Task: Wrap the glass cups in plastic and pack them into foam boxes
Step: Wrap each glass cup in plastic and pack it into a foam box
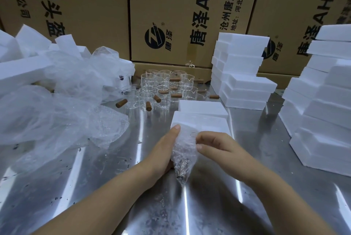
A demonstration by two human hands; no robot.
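At lower centre, the left hand cups and the right hand pinches a bubble-wrap bundle, seemingly a glass cup mid-wrap, over the desk. Next, I judge, it must go into the foam box just behind; unwrapped glass cups wait at centre.

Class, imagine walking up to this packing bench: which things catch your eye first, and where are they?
At centre, the left hand and right hand hold a bubble-wrap bundle over the steel table. Behind it cluster clear glass cups with brown handles; white foam boxes are stacked at right.
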